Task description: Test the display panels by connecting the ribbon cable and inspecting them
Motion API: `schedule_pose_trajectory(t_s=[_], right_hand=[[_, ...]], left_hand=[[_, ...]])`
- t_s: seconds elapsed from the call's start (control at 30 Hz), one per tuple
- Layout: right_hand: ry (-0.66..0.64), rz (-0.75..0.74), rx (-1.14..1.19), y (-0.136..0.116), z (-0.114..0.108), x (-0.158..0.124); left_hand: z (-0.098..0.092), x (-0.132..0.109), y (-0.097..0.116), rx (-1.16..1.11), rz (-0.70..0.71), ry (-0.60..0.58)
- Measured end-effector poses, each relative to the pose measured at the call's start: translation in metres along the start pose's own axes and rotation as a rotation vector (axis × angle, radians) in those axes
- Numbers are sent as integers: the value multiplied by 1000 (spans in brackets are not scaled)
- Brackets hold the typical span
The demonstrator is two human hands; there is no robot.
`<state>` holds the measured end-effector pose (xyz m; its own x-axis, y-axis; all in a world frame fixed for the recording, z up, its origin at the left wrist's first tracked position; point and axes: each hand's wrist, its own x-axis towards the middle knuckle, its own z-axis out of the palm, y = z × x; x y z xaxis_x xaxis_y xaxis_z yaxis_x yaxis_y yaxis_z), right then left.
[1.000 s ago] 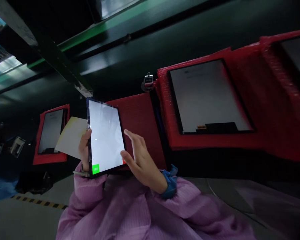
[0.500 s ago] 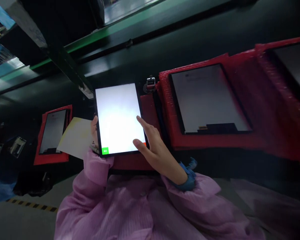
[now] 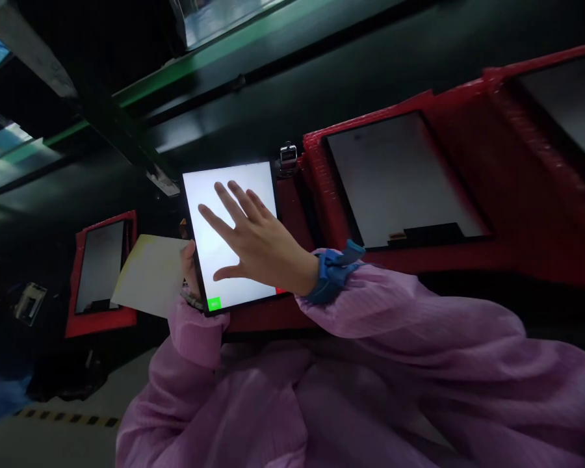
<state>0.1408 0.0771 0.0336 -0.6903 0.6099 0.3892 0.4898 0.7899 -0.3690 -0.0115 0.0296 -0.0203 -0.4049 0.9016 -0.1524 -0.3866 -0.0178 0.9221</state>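
Observation:
A lit white screen panel, like a tablet display, is tilted up in front of me, with a green box at its lower left and a red one at its lower right. Gripping its left edge is my left hand, thumb in view and fingers mostly hidden behind. My right hand is spread over the screen, fingers apart; whether it touches the glass I cannot tell. A blue band circles the right wrist. Just left of my left hand is a pale yellowish sheet.
Dark screen panels lie on red padded wraps at the right and left. A small metal tally counter stands behind the lit panel. A dark post rises at the upper left.
My right hand has moved left and upward from the panel's right edge, across the middle of the screen, its fingers spreading. My left hand keeps its hold.

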Motion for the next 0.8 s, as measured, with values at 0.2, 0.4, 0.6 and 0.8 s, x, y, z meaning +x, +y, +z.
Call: schedule_pose_trajectory(t_s=[0.2, 0.4, 0.6, 0.8], right_hand=[[132, -100, -186, -6, 21, -5], [80, -98, -103, 4, -30, -13], [-318, 10, -242, 13, -74, -32], [-216, 75, -169, 39, -101, -30]], left_hand=[[-3, -1, 2, -211, -70, -6], [4, -5, 1, -233, -48, 28], [1, -13, 6, -282, -190, -62], [-5, -17, 9, -309, -258, -42]])
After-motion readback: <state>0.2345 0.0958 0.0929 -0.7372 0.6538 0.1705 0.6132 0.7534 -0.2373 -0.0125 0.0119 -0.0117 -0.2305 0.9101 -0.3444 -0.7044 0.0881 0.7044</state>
